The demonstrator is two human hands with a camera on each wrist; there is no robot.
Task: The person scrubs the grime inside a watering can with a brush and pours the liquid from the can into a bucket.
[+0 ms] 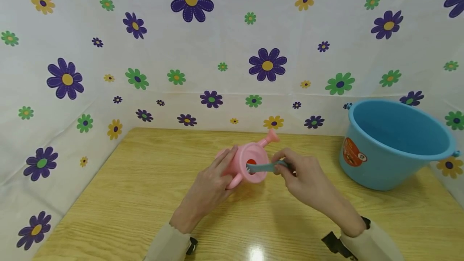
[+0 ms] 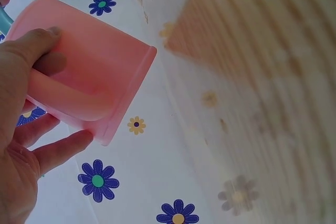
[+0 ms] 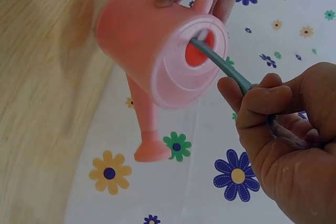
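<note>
A pink toy watering can point(image 1: 237, 162) is tipped on its side above the table, its round top opening facing right and its spout pointing up and away. My left hand point(image 1: 211, 180) grips it by the handle point(image 2: 71, 95), thumb and fingers around the body and handle. Between thumb and fingers, my right hand point(image 1: 304, 176) pinches a slim blue-grey toy tool point(image 3: 223, 64) that looks like a small fork or rake. Its toothed far end lies at the can's opening in the head view and reaches into it in the right wrist view. Red-orange shows inside the opening.
A large blue bucket point(image 1: 377, 164) with a red-orange sticker stands on the table at the right, beyond my right hand. The wood-grain table point(image 1: 145, 196) meets a white flower-print cloth point(image 1: 224, 31) at its back and left side.
</note>
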